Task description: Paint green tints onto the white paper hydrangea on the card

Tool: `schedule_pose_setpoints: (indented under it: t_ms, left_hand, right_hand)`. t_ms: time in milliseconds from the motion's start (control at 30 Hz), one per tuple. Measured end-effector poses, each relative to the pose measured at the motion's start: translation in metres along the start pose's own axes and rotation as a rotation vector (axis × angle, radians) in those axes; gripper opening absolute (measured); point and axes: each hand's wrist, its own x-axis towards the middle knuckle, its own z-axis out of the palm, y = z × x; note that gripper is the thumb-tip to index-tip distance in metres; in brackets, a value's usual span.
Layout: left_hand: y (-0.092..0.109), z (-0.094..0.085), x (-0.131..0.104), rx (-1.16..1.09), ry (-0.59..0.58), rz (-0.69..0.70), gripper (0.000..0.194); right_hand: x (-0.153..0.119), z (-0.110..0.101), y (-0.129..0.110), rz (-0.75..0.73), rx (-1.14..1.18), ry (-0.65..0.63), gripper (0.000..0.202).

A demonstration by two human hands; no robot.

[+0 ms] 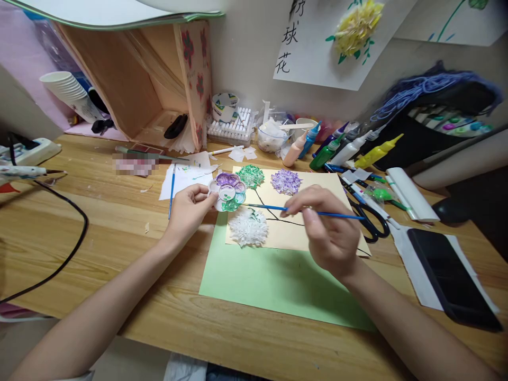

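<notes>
A flower-shaped palette [227,192], its wells stained purple and green, is gripped at its rim by the left hand [194,203]. A blue paintbrush [270,207] is grasped between the fingers of the right hand [327,227], its tip directed leftward at the palette's green-stained edge; whether contact is made cannot be told. Below both hands, a cream sheet [283,238] marked with dark branching lines is laid over a green sheet [254,286] on the wooden counter [166,312]. Three textured blossoms are borne by the cream sheet: a green blossom [251,176] just beside the palette, a purple blossom [286,181] farther right, and a white blossom [248,228], touched with green along its upper part, nearest the viewer. Black-handled scissors [384,228] and a dark phone [448,280] are seen at right.
</notes>
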Motion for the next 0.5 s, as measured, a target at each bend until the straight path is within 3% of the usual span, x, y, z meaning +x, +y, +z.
schedule_pose_setpoints:
  t_ms: [100, 267, 500]
  left_hand:
    - [-0.0002, 0.0001, 0.0004, 0.004, 0.002, 0.003, 0.017]
    - [0.0015, 0.0007, -0.0014, 0.002, 0.011, -0.014, 0.017]
    - [0.0017, 0.0004, -0.0006, 0.018, 0.017, -0.015, 0.019]
  right_hand:
    - [-0.0032, 0.0011, -0.0001, -0.049, 0.019, 0.160, 0.019]
    - [-0.0036, 0.0008, 0.0009, -0.070, -0.137, -0.010, 0.018]
    - [-0.0034, 0.0030, 0.0045, -0.100, -0.181, -0.058, 0.018]
